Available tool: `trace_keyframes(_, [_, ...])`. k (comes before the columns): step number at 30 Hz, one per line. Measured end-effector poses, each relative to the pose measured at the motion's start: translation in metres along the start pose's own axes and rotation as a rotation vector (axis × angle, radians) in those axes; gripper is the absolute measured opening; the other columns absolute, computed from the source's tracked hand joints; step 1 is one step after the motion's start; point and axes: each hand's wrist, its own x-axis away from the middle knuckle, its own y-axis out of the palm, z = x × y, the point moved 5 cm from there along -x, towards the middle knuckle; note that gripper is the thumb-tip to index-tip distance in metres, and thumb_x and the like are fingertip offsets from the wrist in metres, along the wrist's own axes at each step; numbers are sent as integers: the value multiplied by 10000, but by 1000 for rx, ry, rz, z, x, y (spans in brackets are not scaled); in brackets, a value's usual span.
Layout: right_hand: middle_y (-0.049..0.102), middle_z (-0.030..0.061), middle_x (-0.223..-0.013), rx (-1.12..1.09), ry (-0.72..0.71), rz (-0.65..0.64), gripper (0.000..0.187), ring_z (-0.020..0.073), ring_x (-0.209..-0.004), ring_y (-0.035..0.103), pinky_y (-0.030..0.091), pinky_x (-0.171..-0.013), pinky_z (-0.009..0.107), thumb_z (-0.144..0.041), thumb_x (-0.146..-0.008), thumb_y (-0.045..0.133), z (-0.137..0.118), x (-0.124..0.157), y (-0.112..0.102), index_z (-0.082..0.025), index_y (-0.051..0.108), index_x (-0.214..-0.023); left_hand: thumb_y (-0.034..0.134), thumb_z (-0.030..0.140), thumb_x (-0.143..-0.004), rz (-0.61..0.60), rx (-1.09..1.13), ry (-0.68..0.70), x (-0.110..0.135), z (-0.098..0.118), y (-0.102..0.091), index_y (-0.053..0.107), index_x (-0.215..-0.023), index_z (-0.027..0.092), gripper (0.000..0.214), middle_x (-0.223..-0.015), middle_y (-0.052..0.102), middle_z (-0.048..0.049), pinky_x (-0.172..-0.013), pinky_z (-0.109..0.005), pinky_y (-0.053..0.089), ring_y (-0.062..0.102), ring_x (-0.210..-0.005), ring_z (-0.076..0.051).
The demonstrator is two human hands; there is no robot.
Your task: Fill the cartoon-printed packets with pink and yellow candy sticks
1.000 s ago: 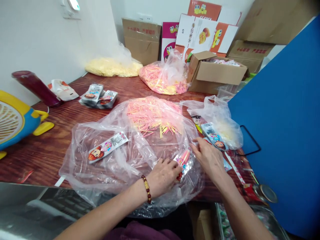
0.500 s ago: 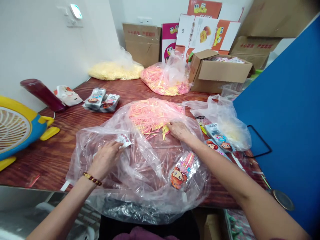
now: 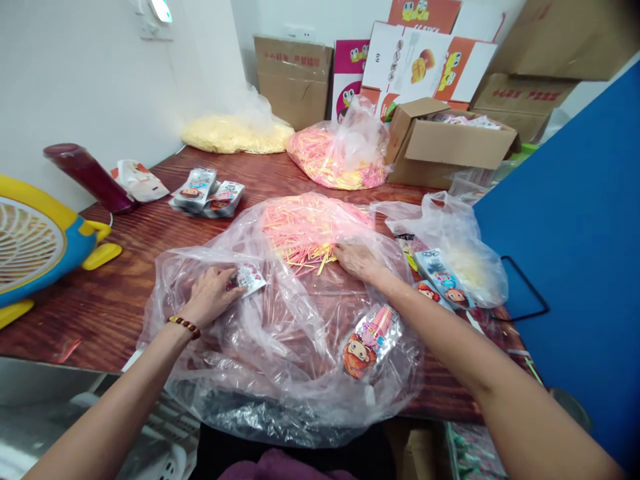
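Note:
A big clear plastic sheet (image 3: 280,360) is spread on the wooden table (image 3: 150,227), with a heap of thin pink and yellow sticks (image 3: 305,230) at its far side. My left hand (image 3: 213,293) is closed on a printed cartoon pouch (image 3: 249,277) lying on the sheet. My right hand (image 3: 357,259) rests at the near edge of the stick heap, fingers bent among the sticks. A filled pouch (image 3: 371,339) with sticks showing lies on the sheet near the table's front edge.
A yellow and blue fan (image 3: 35,243) stands at the left beside a dark red cylinder (image 3: 87,175). More pouches (image 3: 207,190) lie beyond. Bags of sticks (image 3: 340,157), cardboard boxes (image 3: 450,143), a small bag with pouches (image 3: 450,260) and a blue board (image 3: 580,240) fill the back and right.
Both hands left the filled pouch at the front. My left hand went left to the empty pouch and took hold of it; my right hand reached forward into the stick heap.

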Motion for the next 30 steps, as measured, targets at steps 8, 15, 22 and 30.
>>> trace_keyframes(8, [613,190,-1168,-139,16,90,284,289,-1035,559,396,-882,411,-89,-927,351,-1,3,9,-116,573,-1102,440,584,-875,-37,75,-43,-8,-13,0,596,-1255,222,548,-1221,638,-116,-902,-421,429,562,-1115,-320])
trace_keyframes(15, [627,54,-887,-430,71,207,207,182,-773,568,434,-715,300,-202,-979,277,-12,9,6,-198,482,-1001,567,419,-821,73,127,-105,-4,-10,-5,640,-1186,204,430,-1181,671,-109,-937,-417,408,575,-1110,-305])
trace_keyframes(22, [562,-17,-764,-1382,383,486,198,142,-658,544,459,-616,270,-415,-847,533,-21,15,17,-239,446,-867,512,366,-808,200,227,-24,10,1,-21,643,-799,201,211,-898,727,-54,-790,-318,454,654,-843,-235])
trace_keyframes(30, [579,-64,-708,-1795,467,512,375,103,-526,533,477,-538,247,-446,-696,649,-41,6,41,-240,462,-947,470,395,-842,256,274,91,33,21,-57,626,-846,209,243,-823,701,-42,-696,-313,455,631,-752,-226])
